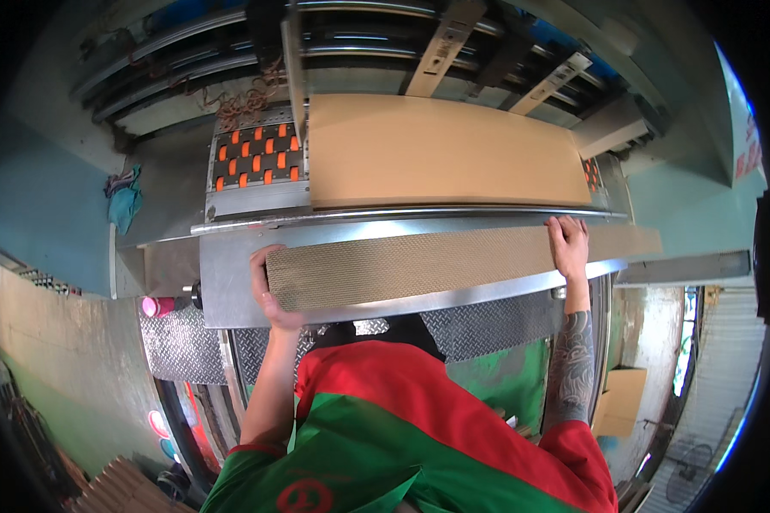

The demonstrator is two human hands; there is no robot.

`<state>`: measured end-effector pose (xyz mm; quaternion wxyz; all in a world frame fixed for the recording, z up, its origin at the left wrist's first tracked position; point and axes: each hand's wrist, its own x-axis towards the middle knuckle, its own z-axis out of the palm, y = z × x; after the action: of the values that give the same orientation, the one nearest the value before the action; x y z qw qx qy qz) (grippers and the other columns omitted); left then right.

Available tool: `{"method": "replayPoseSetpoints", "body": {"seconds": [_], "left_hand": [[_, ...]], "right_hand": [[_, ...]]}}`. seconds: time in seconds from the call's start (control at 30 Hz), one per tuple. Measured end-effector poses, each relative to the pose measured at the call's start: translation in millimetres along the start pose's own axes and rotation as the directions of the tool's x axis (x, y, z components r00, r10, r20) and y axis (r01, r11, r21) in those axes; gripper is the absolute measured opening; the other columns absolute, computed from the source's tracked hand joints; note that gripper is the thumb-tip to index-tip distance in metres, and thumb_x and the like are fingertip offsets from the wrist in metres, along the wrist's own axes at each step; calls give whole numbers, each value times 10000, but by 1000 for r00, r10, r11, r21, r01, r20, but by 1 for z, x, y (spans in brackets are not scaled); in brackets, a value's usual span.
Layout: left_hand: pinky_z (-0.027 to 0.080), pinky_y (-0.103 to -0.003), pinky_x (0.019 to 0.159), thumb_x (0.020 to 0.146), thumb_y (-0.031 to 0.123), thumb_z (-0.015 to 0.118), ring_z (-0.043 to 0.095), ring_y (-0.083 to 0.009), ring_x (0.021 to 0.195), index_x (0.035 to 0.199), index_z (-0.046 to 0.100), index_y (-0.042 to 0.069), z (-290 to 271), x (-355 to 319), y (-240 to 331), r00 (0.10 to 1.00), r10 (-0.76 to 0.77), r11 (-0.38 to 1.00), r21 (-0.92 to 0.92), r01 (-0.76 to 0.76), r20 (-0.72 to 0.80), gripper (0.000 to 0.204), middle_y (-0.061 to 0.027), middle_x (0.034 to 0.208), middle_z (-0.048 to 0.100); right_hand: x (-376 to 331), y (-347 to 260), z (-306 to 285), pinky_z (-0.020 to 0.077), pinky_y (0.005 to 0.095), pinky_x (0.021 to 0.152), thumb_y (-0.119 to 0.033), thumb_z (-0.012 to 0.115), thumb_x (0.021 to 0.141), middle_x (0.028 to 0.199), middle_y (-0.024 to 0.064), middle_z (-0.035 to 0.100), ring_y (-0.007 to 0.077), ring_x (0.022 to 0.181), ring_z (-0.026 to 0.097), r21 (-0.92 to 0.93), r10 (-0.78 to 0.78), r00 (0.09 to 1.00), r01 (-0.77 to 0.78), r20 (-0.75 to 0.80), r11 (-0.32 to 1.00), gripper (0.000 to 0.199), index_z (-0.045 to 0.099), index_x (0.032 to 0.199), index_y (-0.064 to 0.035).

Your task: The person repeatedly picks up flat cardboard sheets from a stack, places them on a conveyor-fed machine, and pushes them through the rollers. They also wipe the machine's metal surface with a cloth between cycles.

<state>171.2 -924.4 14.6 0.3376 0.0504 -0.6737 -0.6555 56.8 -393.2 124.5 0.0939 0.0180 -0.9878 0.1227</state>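
A long stack of corrugated cardboard sheets (pixel 411 267) lies across the metal ledge in front of me, its fluted edges facing up. My left hand (pixel 274 289) is wrapped round the left end of this stack, thumb on the near side and fingers at the far corner. Toward the other end, my right hand (pixel 568 243) grips the stack from above, its fingers curled over the far edge. Beyond the ledge, a flat brown cardboard sheet (pixel 445 150) rests on the machine's feed bed; whether more sheets lie under it I cannot tell.
Left of the flat sheet is a panel of orange rollers (pixel 257 158). A metal bar (pixel 402 214) runs between the bed and the metal ledge (pixel 239 309). Rails and upright guides (pixel 445 51) stand at the back. A teal cloth (pixel 125 205) hangs at the left.
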Motion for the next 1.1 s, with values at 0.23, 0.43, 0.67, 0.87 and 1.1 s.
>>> {"method": "replayPoseSetpoints", "body": {"seconds": [0.23,0.43,0.67,0.87,1.1], "left_hand": [[458,-448,1037,955,646,302,594,-319,1167,1258,574,-84,-7,-4,-10,1000,1,1000,20,-2,31,836,-223,1247,612],[453,-455,1047,951,728,339,597,-331,1172,1290,585,-116,-8,-13,-12,995,-94,992,-93,89,-44,943,-227,1233,609],[429,-550,1146,945,706,314,609,-384,1229,1331,554,-130,-3,-15,-5,989,-122,985,-134,110,-82,951,-258,1279,618],[368,-584,1205,935,671,349,583,-423,1282,1368,515,-144,2,-19,-4,967,-181,961,-242,135,-179,938,-303,1290,614],[353,-588,1207,921,669,340,561,-459,1315,1381,507,-161,2,-26,-4,966,-153,951,-297,86,-210,963,-347,1335,595]], "right_hand": [[0,-2,-7,321,533,1209,-381,586,1076,925,74,677,296,1047,649,26,-21,998,20,54,999,343,755,1022,-88],[46,-1,-43,421,467,1167,-455,558,1089,1384,149,693,391,1241,663,97,20,836,-88,548,991,475,698,1324,-67],[172,12,50,412,437,1200,-503,461,1103,1509,169,617,371,1419,548,102,-230,457,288,859,952,618,564,1515,-54],[194,34,242,389,420,1224,-444,389,1113,1537,189,584,359,1446,518,260,-303,193,216,933,941,585,586,1488,-40],[158,46,400,417,436,1163,-440,362,1098,1493,223,617,369,1349,588,266,-314,290,195,904,944,571,643,1344,-9]]}}
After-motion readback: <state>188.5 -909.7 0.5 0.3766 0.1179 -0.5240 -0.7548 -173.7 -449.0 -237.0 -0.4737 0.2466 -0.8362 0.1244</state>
